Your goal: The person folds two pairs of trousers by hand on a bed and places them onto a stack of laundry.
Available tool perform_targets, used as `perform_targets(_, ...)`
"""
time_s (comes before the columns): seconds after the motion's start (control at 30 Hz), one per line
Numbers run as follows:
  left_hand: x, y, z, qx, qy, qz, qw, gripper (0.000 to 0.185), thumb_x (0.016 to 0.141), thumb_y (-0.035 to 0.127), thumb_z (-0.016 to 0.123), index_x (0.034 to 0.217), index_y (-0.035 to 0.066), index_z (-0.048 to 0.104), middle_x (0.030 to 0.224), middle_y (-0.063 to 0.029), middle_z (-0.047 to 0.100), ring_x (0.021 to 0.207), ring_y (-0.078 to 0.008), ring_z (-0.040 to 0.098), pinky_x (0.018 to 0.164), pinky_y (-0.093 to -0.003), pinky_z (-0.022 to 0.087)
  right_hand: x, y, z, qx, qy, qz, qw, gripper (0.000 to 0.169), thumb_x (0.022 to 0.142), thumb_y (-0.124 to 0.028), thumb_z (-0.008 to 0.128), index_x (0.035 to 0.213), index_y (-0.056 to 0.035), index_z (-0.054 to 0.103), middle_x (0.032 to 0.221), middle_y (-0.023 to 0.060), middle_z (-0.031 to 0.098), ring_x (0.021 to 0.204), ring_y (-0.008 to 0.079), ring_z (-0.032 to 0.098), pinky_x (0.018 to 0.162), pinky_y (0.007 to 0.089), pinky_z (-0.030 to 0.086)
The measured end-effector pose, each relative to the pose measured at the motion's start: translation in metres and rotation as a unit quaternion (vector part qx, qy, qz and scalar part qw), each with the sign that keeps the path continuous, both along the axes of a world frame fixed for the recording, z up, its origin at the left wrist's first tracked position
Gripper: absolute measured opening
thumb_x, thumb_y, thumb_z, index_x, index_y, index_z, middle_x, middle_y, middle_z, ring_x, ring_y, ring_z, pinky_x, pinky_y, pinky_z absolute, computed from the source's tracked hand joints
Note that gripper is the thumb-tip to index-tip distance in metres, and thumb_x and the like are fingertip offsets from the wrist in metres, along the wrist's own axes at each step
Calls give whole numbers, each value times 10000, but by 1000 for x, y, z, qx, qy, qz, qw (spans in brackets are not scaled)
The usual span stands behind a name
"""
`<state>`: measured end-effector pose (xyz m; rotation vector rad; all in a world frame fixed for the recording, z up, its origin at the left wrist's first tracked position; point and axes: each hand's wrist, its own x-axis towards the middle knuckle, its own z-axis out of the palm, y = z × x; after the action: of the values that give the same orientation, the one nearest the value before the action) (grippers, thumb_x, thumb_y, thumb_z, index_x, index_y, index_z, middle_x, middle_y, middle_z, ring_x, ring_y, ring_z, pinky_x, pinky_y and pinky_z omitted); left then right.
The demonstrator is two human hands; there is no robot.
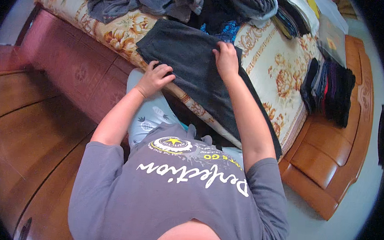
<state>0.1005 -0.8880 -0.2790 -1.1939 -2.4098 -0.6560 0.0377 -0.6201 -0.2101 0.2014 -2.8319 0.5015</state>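
A dark grey garment (189, 54), apparently trousers, lies spread over the front edge of the bed, and part of it hangs down beside my right arm. My left hand (155, 76) is at its near left edge, palm down with the fingers apart and slightly bent. Farther right, my right hand (226, 58) touches the garment near its far edge. Its thumb and fingers are bent towards the cloth; whether they pinch a fold cannot be made out.
Grey clothes (113, 3) are heaped at the back of the floral bedcover (280, 72). Folded clothes (293, 20) lie back right, near a transparent bag (332, 39). Another folded stack (329, 88) rests by the wooden bed end (328, 154). A wooden surface (30, 126) is at left.
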Motion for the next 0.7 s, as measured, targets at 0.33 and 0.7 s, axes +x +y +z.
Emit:
perform_targets(0.33,7,6,-9,37,-44,-43,997,133,684,142,561,801,80,552,930,-63,558,927,-223,548,811,-405,434,-80,11,-31,182,-25,79,980,97,787,-76,490,788,-72,587,802,117,593,707,294,644,580,386,530)
perform_targets(0.7,5,21,-2,75,-72,68,992,238,739,131,592,975,107,619,1041,-56,586,1018,-220,542,884,-417,413,-52,23,-33,48,91,-4,995,391,713,-236,723,1046,-73,602,1030,151,567,951,320,558,788,422,453)
